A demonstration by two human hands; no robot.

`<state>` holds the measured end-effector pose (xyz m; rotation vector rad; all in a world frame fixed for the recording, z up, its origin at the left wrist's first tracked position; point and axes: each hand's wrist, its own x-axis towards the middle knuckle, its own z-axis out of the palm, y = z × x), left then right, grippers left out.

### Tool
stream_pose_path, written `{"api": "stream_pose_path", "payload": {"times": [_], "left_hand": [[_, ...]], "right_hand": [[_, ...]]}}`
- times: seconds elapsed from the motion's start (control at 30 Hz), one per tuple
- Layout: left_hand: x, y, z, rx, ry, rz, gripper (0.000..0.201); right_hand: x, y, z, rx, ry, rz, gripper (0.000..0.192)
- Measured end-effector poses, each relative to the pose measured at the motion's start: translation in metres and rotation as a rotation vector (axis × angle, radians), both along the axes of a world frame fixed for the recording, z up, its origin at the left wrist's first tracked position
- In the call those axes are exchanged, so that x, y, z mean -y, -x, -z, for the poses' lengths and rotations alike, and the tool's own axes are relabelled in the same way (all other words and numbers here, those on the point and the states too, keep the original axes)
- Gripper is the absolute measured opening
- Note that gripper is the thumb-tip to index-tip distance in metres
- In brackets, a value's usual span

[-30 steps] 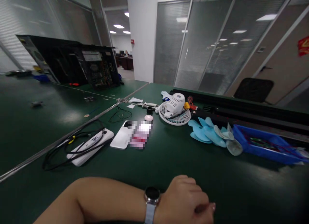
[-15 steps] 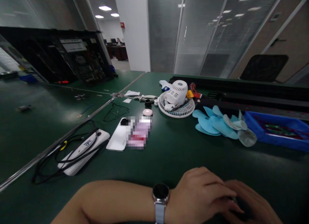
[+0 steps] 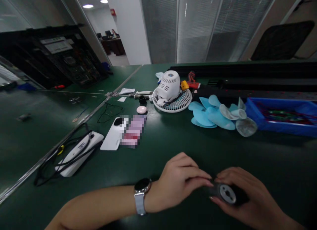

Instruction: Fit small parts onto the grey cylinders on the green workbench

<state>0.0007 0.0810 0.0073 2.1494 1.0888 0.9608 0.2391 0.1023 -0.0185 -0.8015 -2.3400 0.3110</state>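
A small black round part with a silver disc face lies near the front edge of the green table. My right hand cups it from the right and below. My left hand, with a watch on the wrist, reaches across and its fingertips pinch the part's left side. Beyond the hands lies a white fan head face down on its grille, with light blue fan blades beside it.
A blue tray sits at the right, long black rails behind it. A white phone, a white power bank with black cable, a pink disc and an open computer case lie to the left.
The view has tilted down and both hands have come fully into view. My right hand and the black round part, hidden a second ago, now show between the fingers.
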Motion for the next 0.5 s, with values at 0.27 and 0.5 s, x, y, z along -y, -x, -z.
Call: {"api": "stream_pose_path", "payload": {"times": [0.27, 0.5], "left_hand": [[-0.007, 0.004, 0.024, -0.227, 0.023, 0.058, 0.024], [-0.008, 0.006, 0.028, -0.225, 0.030, 0.081, 0.029]], "right_hand": [[0.000, -0.007, 0.000, -0.005, 0.028, 0.029, 0.023], [-0.030, -0.151, 0.002, -0.018, -0.057, 0.690, 0.046]]}}
